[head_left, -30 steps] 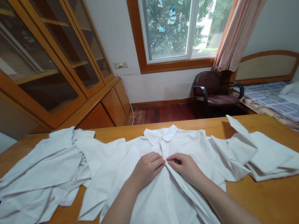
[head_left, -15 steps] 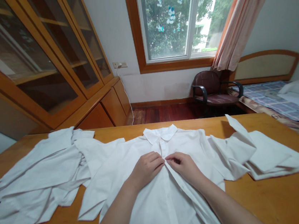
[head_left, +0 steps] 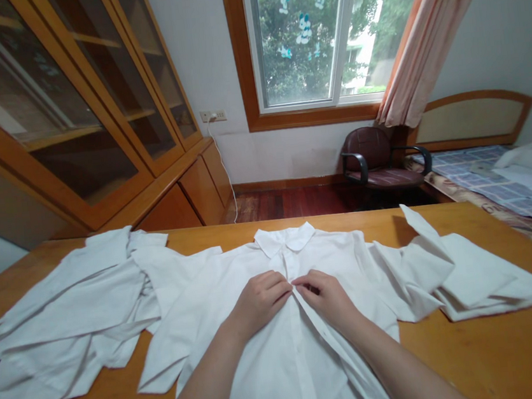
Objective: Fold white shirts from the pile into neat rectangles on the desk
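A white short-sleeved shirt [head_left: 269,359] lies front up, its collar towards the far edge of the table. Below the collar the front placket is closed, while lower down the right-hand front edge hangs loose and partly lifted. My left hand [head_left: 265,295] pinches the placket at chest height, fingers together. Right beside it, my right hand [head_left: 322,292] grips the edge of the other front panel between thumb and fingers. The fingertips of both hands almost meet; any button between them is hidden.
On the wooden table [head_left: 504,351], a heap of white garments [head_left: 72,317] lies left and folded white cloth [head_left: 480,271] lies right, both close to the sleeves. Beyond stand a glass-door cabinet [head_left: 144,143], a brown armchair [head_left: 372,162] and a bed [head_left: 497,167].
Almost nothing differs. Both hands stay at the same spot on the shirt placket, with only a very slight shift of the view.
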`<move>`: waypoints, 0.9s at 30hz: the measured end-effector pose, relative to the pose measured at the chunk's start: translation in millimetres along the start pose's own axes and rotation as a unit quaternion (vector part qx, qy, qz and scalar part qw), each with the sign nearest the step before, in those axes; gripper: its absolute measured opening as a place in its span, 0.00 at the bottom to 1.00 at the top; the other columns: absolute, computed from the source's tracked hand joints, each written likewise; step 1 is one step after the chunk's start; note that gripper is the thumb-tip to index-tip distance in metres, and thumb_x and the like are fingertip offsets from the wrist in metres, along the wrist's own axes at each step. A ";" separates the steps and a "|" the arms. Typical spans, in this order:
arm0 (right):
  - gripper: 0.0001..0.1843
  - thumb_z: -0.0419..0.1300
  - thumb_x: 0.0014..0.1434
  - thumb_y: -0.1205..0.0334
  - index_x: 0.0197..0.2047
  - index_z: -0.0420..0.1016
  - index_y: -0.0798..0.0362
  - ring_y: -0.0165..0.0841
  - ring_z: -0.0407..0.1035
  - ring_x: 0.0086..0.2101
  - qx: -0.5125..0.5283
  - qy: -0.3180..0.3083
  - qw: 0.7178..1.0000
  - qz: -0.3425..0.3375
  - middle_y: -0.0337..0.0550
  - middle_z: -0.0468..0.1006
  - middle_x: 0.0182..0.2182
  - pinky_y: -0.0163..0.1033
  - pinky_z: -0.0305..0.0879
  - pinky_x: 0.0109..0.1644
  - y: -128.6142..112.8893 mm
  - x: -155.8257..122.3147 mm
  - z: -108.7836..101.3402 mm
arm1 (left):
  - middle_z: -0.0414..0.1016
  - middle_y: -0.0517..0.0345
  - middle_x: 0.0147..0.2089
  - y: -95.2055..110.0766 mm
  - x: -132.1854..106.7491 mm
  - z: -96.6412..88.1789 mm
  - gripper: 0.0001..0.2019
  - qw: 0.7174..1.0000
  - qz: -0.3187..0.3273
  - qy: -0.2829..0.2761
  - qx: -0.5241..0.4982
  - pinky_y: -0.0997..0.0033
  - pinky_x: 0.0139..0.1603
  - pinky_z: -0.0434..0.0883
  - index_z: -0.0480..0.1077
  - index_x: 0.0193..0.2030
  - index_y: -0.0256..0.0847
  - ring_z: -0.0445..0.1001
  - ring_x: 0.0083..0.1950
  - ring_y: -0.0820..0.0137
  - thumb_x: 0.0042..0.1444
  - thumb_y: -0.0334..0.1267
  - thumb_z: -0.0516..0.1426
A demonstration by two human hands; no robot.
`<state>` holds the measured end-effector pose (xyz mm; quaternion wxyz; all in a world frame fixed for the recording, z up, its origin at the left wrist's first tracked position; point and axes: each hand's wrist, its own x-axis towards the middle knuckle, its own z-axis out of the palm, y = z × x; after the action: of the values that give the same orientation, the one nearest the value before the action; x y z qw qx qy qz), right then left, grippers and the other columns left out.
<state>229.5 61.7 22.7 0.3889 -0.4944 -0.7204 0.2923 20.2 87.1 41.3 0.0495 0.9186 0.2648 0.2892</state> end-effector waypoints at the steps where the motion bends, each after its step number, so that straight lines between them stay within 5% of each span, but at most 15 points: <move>1: 0.10 0.59 0.62 0.64 0.41 0.83 0.48 0.33 0.72 0.31 -0.005 -0.001 1.000 -0.003 0.40 0.77 0.29 0.36 0.68 0.38 -0.2 0.0 -0.2 | 0.75 0.56 0.36 0.1 0.1 0.0 0.10 1.000 0.000 0.000 0.000 0.70 0.40 0.71 0.74 0.41 0.40 0.73 0.38 0.70 0.69 0.35 0.51; 27: 0.12 0.57 0.68 0.58 0.44 0.83 0.47 0.32 0.75 0.33 -0.086 -0.020 0.995 -0.048 0.42 0.79 0.34 0.34 0.68 0.39 2.4 -4.2 -3.8 | 0.76 0.56 0.36 3.1 2.0 -1.4 0.10 1.000 -0.005 0.014 0.000 0.69 0.40 0.71 0.74 0.41 0.40 0.74 0.37 0.70 0.69 0.35 0.52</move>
<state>234.8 58.7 21.6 0.3442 -0.4850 -0.7733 0.2197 22.2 85.4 44.2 0.0471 0.9133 0.2700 0.3012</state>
